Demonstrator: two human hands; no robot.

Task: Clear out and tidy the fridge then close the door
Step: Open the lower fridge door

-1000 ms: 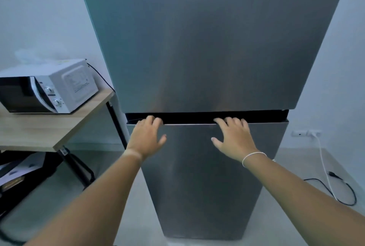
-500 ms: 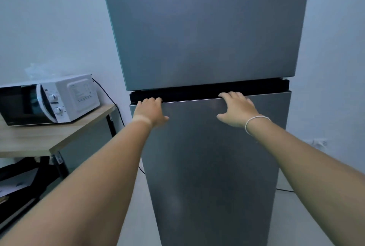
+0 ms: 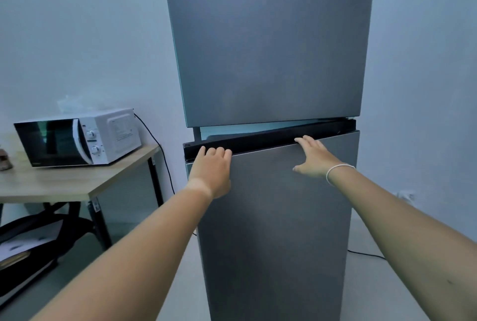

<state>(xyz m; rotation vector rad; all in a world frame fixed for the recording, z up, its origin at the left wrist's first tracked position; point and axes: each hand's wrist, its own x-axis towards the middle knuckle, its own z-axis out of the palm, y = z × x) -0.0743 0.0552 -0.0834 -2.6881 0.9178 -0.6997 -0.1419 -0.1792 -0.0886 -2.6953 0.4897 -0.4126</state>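
A tall grey two-door fridge (image 3: 271, 49) fills the middle of the view. Its upper door is closed. The lower door (image 3: 273, 230) stands slightly ajar at its left side, with a pale strip of the interior showing above its black top handle edge (image 3: 260, 141). My left hand (image 3: 211, 168) has its fingers hooked over that black edge near the left corner. My right hand (image 3: 313, 155) rests on the door's upper right part, fingertips at the black edge. The fridge's contents are hidden.
A white microwave (image 3: 77, 137) sits on a wooden table (image 3: 64, 184) to the left, its black cable running down beside the fridge. Bags and papers (image 3: 28, 246) lie under the table. A cable (image 3: 366, 255) runs on the floor at the right, below a wall socket (image 3: 405, 195).
The lower door has swung out a little at its left side, opening a gap to the interior. My view has risen, and both hands stay on the door's top edge.
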